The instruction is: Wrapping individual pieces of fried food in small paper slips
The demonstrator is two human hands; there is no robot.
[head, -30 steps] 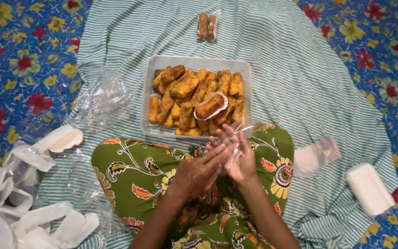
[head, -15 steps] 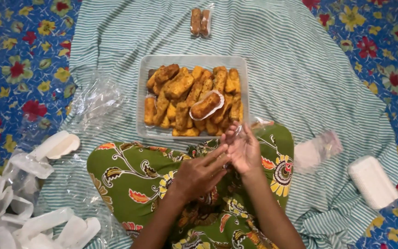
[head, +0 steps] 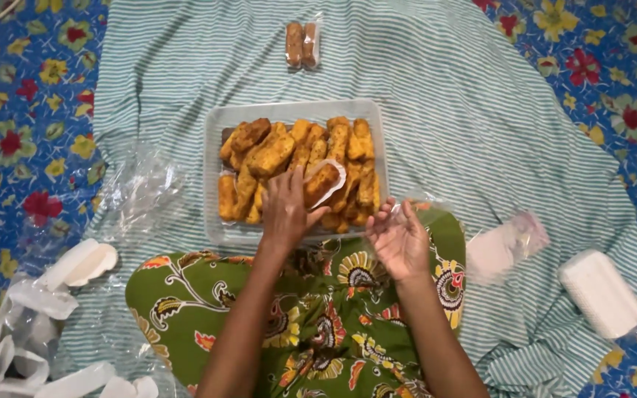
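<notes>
Hands over a tray of fried snacks

Right hand [head: 401, 237] hovers with fingers loosely curled and empty; left hand [head: 287, 208] reaches into the clear tray [head: 215, 180] — fingers closing on a fried piece [head: 320, 184]. Beyond, on the striped cloth [head: 444, 96], lies a small wrapped pair [head: 303, 44].

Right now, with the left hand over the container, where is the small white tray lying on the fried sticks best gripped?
Grip the small white tray by its raised rim at the upper right end, coming from the far right. It lies tilted on the fried sticks in the clear container, one stick in it, and the left hand covers its near left end. The right hand holds clear plastic.
</notes>
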